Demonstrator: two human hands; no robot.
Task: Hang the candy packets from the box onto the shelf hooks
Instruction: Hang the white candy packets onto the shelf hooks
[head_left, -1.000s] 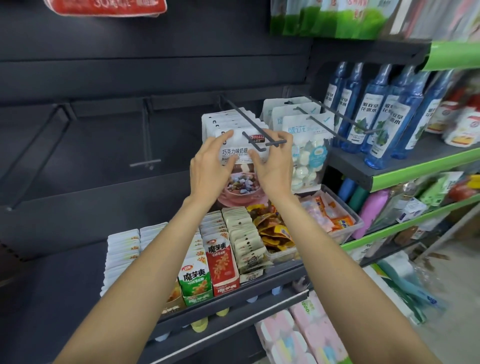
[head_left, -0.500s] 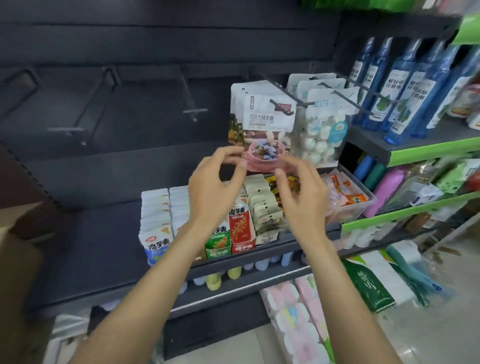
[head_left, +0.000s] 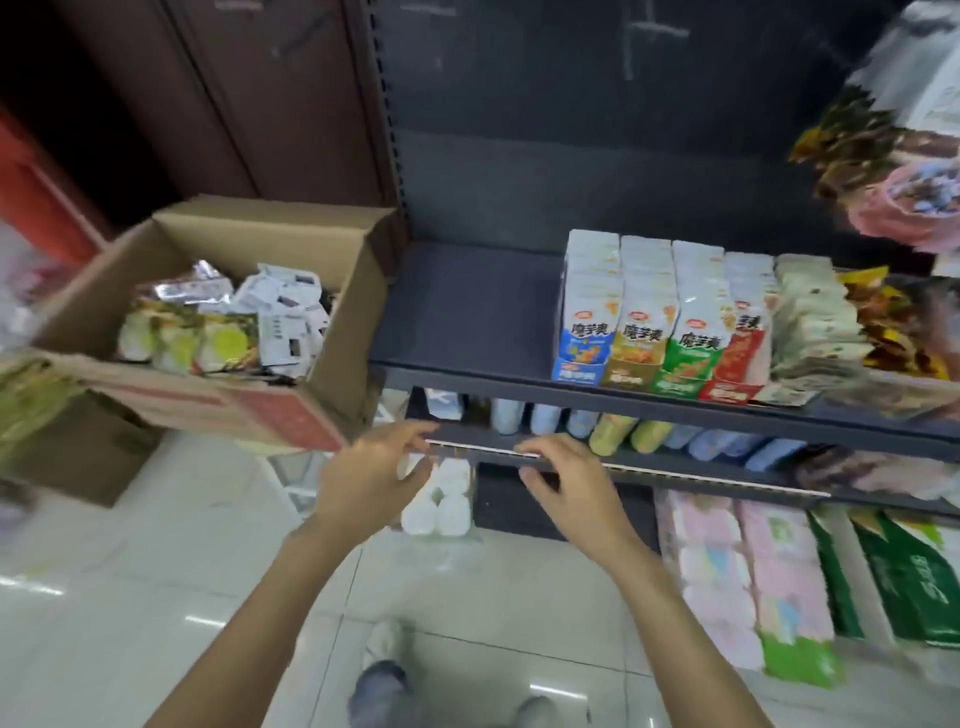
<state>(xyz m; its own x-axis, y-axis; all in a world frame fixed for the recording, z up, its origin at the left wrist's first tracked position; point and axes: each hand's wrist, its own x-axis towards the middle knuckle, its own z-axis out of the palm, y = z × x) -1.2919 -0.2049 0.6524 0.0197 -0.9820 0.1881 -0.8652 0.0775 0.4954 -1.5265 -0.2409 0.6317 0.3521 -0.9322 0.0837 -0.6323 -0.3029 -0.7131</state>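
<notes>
An open cardboard box (head_left: 332, 291) stands at the left beside the shelf unit, with several candy packets (head_left: 218, 327) piled inside. Hung candy packets (head_left: 893, 176) show blurred at the upper right on the dark back panel. An empty shelf hook (head_left: 657, 31) shows faintly at the top. My left hand (head_left: 376, 475) and my right hand (head_left: 574, 486) hover low in front of the shelf edge, both empty with loosely curled fingers. The left hand is just below and right of the box's near corner.
A dark shelf (head_left: 467, 322) carries rows of snack boxes (head_left: 660, 332) on its right half. Bottles lie on the shelf below (head_left: 623, 431). Tissue packs (head_left: 737, 571) and white rolls (head_left: 441, 499) stand at floor level. Brown cabinet (head_left: 260, 93) behind the box. My shoes (head_left: 384, 691) are on the white tiled floor.
Both hands have let go of the packet now hanging on the hook and dropped down to shelf-edge height. My view has swung down and left, bringing the box into sight.
</notes>
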